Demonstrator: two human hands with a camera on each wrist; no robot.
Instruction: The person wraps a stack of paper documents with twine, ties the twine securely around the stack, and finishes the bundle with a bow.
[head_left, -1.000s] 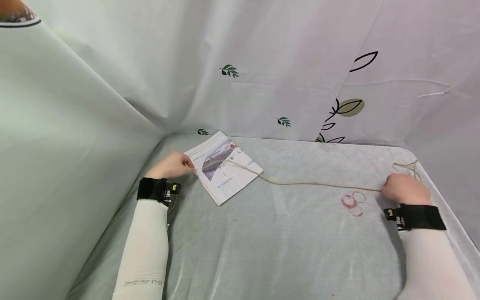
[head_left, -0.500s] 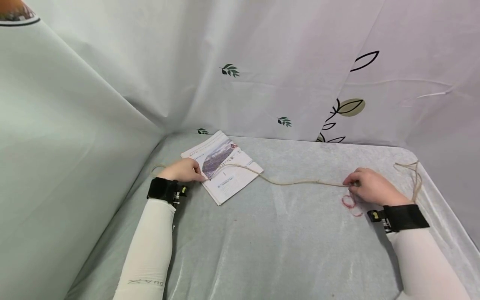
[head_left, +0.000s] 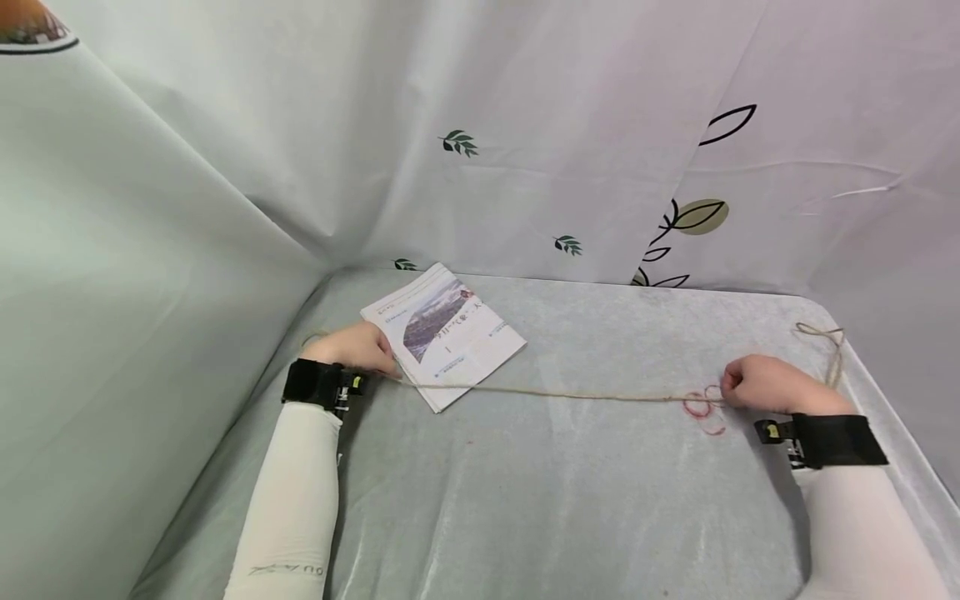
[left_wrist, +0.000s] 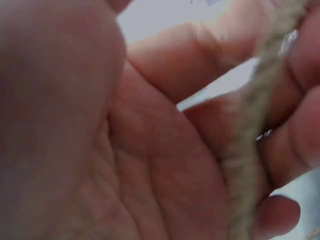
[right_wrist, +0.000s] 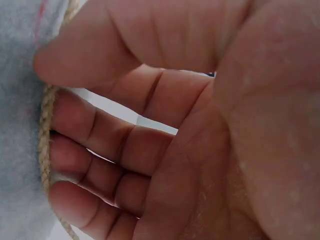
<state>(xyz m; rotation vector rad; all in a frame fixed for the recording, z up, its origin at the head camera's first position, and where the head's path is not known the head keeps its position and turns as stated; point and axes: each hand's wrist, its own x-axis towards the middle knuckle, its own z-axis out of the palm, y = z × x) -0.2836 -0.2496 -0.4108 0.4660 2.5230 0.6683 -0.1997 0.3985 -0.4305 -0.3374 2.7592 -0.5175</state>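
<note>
A thin tan braided cord [head_left: 570,394] stretches nearly straight between the two hands. My left hand [head_left: 352,346] holds it beside the left edge of a folded newspaper [head_left: 480,325]; in the left wrist view the cord [left_wrist: 245,165] runs across the curled fingers. On the right, my right hand [head_left: 776,385] pinches the other stretch between thumb and fingers. The right wrist view shows the cord [right_wrist: 45,140] passing under the thumb and along the fingertips. Over the newspaper's near corner the cord crosses from side to side.
Several thin red rings [head_left: 697,407], like rubber bands, lie left of the right hand, with the cord across them. A loose loop of the cord [head_left: 821,331] lies near the table's right edge. White patterned cloth [head_left: 525,167] hangs behind the grey-covered table [head_left: 570,517].
The right hand moved left along the cord, then back right with it. The left hand shifted right, then slightly back. The slack, curved cord is now straighter and nearer the front.
</note>
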